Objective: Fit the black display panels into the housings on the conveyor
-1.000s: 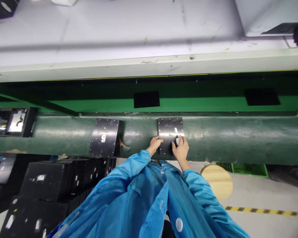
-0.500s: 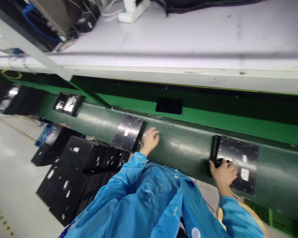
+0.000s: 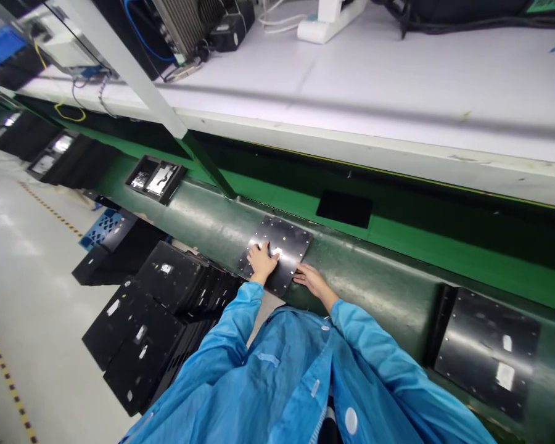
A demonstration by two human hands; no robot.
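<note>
A flat black panel point(image 3: 289, 237) with small light dots along its edges lies on the green conveyor surface point(image 3: 351, 277) in front of me. My left hand point(image 3: 263, 260) rests on its top with the fingers spread. At the panel's right edge is my right hand point(image 3: 311, 277), its fingers stretched out and touching the side. Farther right, a second black panel point(image 3: 488, 351) with white labels lies on the same surface, untouched by either hand.
Stacks of black panels point(image 3: 143, 333) stand at the lower left. An open black case point(image 3: 155, 179) sits farther along the green surface. The white shelf point(image 3: 374, 80) spans above, with a slanted post point(image 3: 129, 68) on the left.
My right hand has left the right-hand panel and moved left to the nearer one. My left hand has moved onto the top of that nearer panel. The view has shifted left.
</note>
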